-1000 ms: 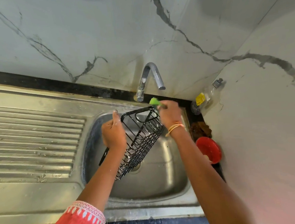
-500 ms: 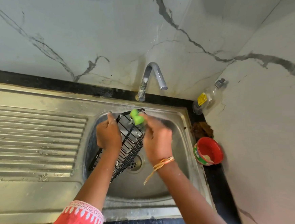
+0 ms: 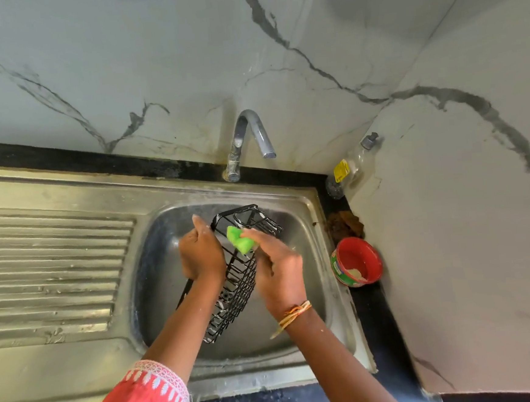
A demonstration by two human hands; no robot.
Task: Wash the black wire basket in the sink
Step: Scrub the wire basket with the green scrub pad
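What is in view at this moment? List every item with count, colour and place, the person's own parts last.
wire basket: 1, black, tilted over the sink basin, held
scrub sponge: 1, green, against the basket's upper part
sink: 1, steel, ribbed drainboard at left, basin at centre
tap: 1, chrome, behind the basin, no water visible
bottle: 1, clear with yellow label, back right corner
tub: 1, red, counter right of the basin
brown scrubber: 1, behind the tub
left hand: grips the basket's left side
right hand: holds the sponge; thread bracelet at wrist
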